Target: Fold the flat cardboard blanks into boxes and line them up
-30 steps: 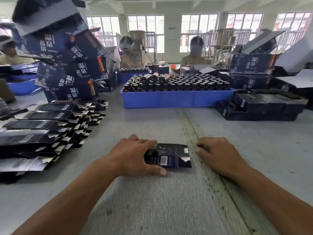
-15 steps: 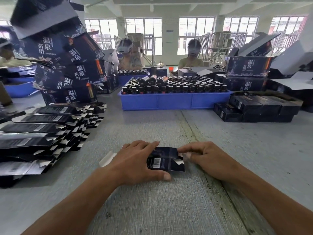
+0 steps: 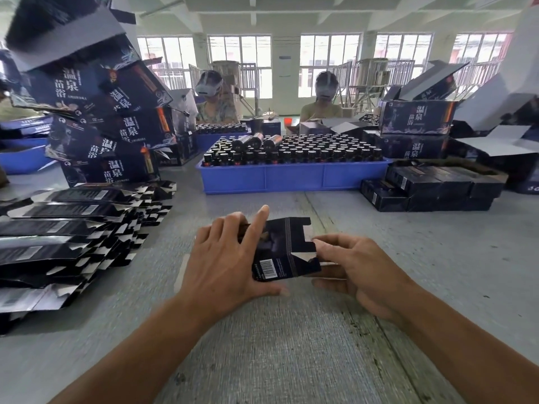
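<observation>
A person's two bare hands work a dark, printed cardboard blank (image 3: 280, 252), partly opened into a sleeve and held just above the grey bench (image 3: 291, 360) at centre frame. The left hand (image 3: 224, 260) has its grip grasping the blank's left side, index finger raised along the top edge; the right hand (image 3: 354, 266) pinches the white-backed end flaps at 3 o'clock. A fanned stack of flat dark blanks (image 3: 67, 237) lies at 9 o'clock. At 12 o'clock a blue plastic tray (image 3: 291, 177) holds dark capped bottles (image 3: 291, 151); finished small dark boxes (image 3: 431, 189) sit stacked at 2 o'clock.
</observation>
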